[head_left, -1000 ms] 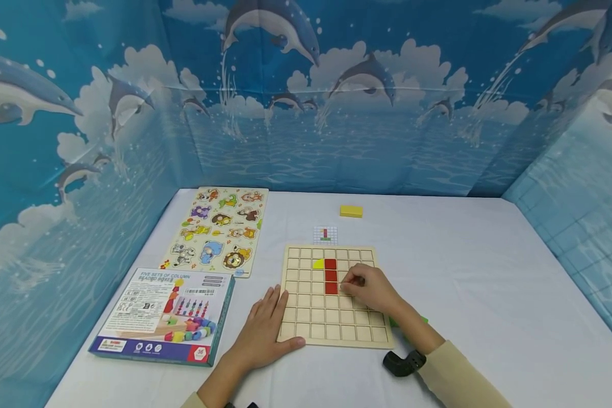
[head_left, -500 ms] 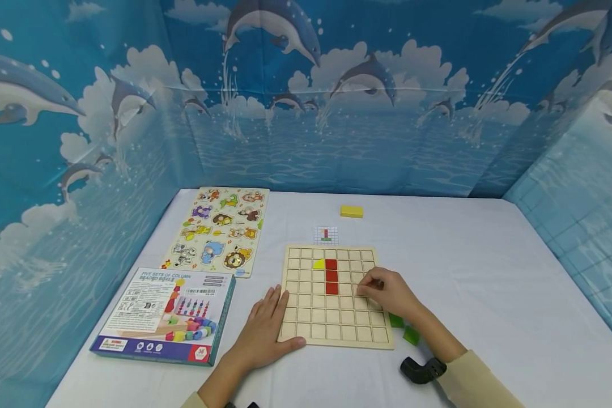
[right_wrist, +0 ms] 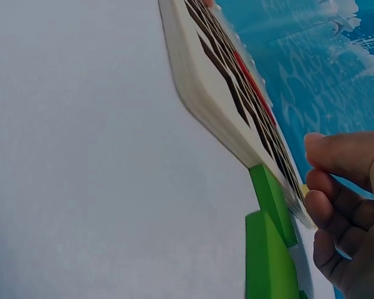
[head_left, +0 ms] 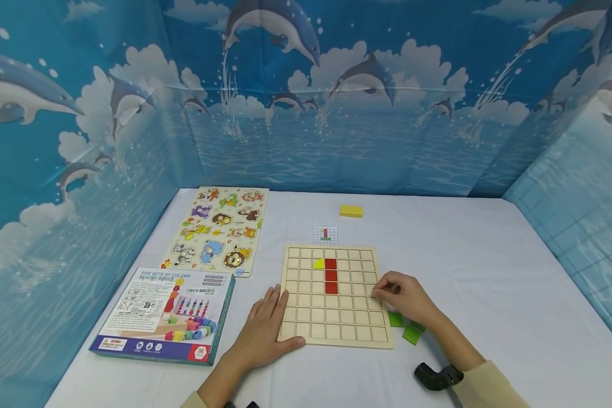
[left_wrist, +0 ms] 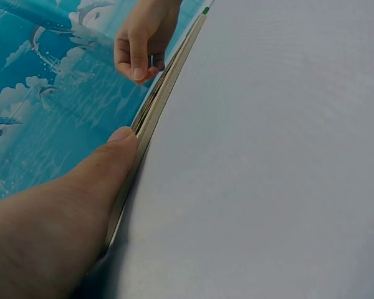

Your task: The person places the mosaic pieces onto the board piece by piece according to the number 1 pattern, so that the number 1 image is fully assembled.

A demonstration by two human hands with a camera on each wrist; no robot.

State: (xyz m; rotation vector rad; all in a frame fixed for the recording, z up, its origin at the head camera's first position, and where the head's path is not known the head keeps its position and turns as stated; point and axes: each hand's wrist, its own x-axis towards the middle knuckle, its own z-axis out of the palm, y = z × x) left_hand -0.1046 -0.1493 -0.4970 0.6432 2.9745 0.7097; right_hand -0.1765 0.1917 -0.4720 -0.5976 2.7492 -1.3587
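A wooden grid board [head_left: 318,315] lies in front of me. Set in its squares are a yellow rounded piece [head_left: 318,263] and a column of red square tiles [head_left: 331,275]. My left hand [head_left: 262,326] rests flat at the board's left edge, fingers straight, the thumb [left_wrist: 115,149] along the near edge. Over the right edge hovers my right hand [head_left: 403,294], fingers loosely curled, with nothing seen between thumb and fingertips. Green square tiles [head_left: 411,334] lie just below it, beside the board; one green tile [right_wrist: 273,202] touches or nearly touches the board's edge.
A small printed grid card [head_left: 326,235] lies behind the board, and a yellow block [head_left: 351,211] stands farther back. To the left are an animal puzzle board [head_left: 219,229] and a bead toy box [head_left: 163,314]. A dolphin-print curtain [head_left: 336,147] surrounds the white tabletop.
My right hand has drawn back rightward from beside the red column to the board's right edge, uncovering the green tiles. The left hand and the pieces on the board stay put.
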